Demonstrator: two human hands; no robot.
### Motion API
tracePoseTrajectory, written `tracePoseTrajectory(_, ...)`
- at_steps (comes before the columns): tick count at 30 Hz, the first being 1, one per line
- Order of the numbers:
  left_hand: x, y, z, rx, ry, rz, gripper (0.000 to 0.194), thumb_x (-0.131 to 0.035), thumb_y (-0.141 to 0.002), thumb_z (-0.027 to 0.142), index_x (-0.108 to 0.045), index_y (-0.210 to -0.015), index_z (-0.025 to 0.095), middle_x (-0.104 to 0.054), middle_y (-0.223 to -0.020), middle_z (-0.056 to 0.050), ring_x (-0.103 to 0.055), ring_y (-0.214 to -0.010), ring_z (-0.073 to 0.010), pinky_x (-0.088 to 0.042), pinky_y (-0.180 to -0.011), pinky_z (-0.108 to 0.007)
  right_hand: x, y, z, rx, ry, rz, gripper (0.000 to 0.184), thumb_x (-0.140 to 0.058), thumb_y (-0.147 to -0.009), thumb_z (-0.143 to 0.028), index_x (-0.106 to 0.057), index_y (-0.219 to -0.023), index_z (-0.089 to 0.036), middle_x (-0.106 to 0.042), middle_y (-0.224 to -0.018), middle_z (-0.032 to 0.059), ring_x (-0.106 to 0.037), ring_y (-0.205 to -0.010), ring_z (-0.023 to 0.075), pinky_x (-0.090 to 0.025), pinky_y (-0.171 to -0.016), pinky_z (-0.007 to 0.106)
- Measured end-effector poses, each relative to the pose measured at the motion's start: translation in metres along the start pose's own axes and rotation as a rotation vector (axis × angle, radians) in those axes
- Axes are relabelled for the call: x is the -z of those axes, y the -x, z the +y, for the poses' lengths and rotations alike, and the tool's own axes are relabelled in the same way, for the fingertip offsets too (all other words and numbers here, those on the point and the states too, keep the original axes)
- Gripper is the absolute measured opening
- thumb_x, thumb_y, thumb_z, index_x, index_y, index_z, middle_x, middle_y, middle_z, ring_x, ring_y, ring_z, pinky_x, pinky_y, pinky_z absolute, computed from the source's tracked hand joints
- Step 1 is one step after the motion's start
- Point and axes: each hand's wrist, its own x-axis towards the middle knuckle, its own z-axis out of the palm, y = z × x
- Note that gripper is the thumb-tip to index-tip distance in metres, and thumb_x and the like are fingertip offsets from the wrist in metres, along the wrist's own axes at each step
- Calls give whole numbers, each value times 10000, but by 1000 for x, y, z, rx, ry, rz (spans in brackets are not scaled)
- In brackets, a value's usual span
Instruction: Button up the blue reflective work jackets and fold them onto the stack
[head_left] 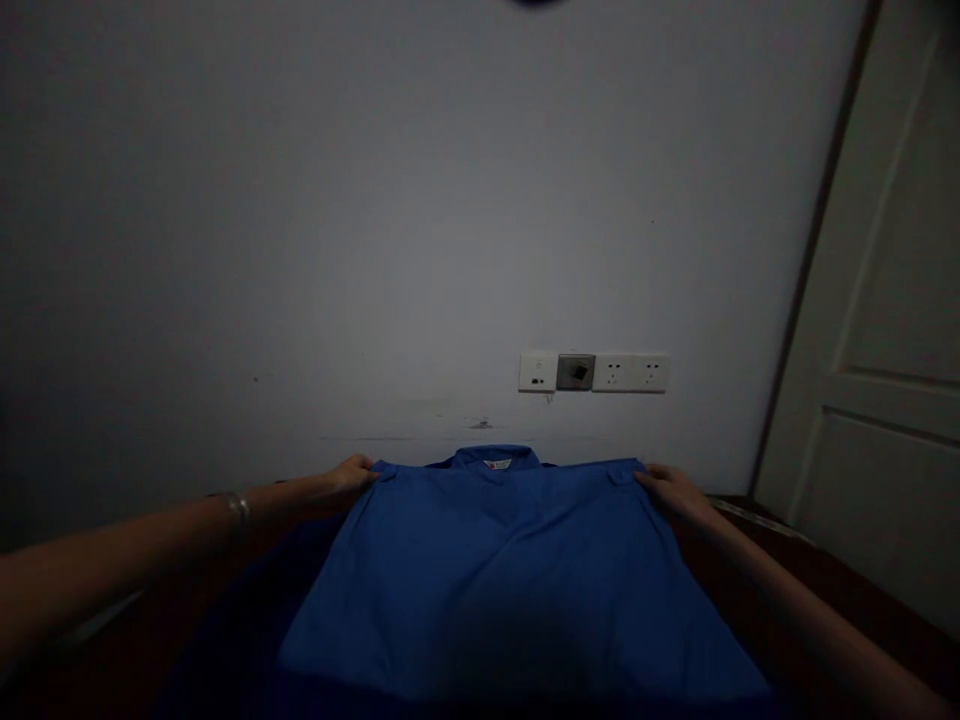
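Note:
A blue collared jacket (510,570) is spread in front of me, its upper edge stretched nearly straight between my hands. My left hand (354,474) pinches the left corner of that edge, beside a small tab. At the opposite corner, my right hand (671,484) grips the cloth between thumb and fingers. Just beyond the taut edge shows the collar (495,456), with a small white label inside it. The lower part of the jacket falls into dark shadow, and the sleeves are mostly hidden.
A pale wall (420,220) rises behind the jacket, with a row of wall sockets (628,373) right of centre. On the right stands a white panelled door (892,400). Dark reddish floor (780,560) shows beside the jacket. The lighting is dim.

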Motion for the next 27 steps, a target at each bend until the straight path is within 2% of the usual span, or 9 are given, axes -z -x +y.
tracePoseTrajectory(3,-21,-32,-7,-15,-130,81,315,-625,-671,415,-615,-672,100,-665,-685,-85,-617,-697,-230,-446,-569,-270,-33,-31,1,30,311,116,328,-325,-859,-236,-601,-972,-99,-656,-975,142,-611,-897,198,-445,-744,252)
tracePoseTrajectory(6,-42,-56,-21,34,-324,190,220,-591,-712,291,-614,-812,96,-674,-820,-102,-622,-803,-228,-455,-621,-252,-59,-47,10,17,415,124,310,-315,-873,-201,-573,-983,-70,-625,-992,192,-589,-934,222,-417,-772,277)
tracePoseTrajectory(11,-51,-86,-47,24,-435,161,222,-529,-735,158,-588,-936,86,-643,-1006,-148,-593,-948,-232,-443,-757,-257,-83,-53,30,17,556,69,324,-264,-914,-234,-515,-1041,-73,-581,-1004,200,-601,-886,237,-416,-721,314)
tracePoseTrajectory(16,-51,-100,-57,-19,-519,121,284,-491,-744,124,-553,-1017,78,-607,-1092,-170,-551,-1041,-247,-411,-835,-280,-94,-53,41,112,777,18,368,-199,-935,-274,-487,-1078,-94,-579,-986,186,-622,-837,261,-431,-670,348)
tracePoseTrajectory(21,-60,-103,-57,-26,-582,90,289,-511,-734,168,-553,-1008,85,-612,-1068,-178,-565,-1021,-258,-417,-823,-285,-98,-54,42,79,774,-22,383,-203,-936,-290,-503,-1057,-86,-599,-981,198,-622,-869,273,-441,-684,356)
tracePoseTrajectory(24,-59,-98,-55,-1,-613,93,294,-470,-755,185,-546,-1022,90,-619,-1038,-183,-584,-991,-251,-429,-796,-284,-92,-45,38,45,754,-13,409,-206,-934,-342,-510,-1054,-96,-604,-995,192,-616,-899,274,-448,-703,363)
tracePoseTrajectory(27,-48,-85,-54,12,-644,102,317,-444,-775,234,-545,-1024,65,-606,-1034,-217,-587,-967,-280,-439,-763,-318,-77,-22,38,35,752,18,412,-217,-927,-377,-503,-1073,-120,-604,-1011,177,-617,-905,266,-451,-713,368)
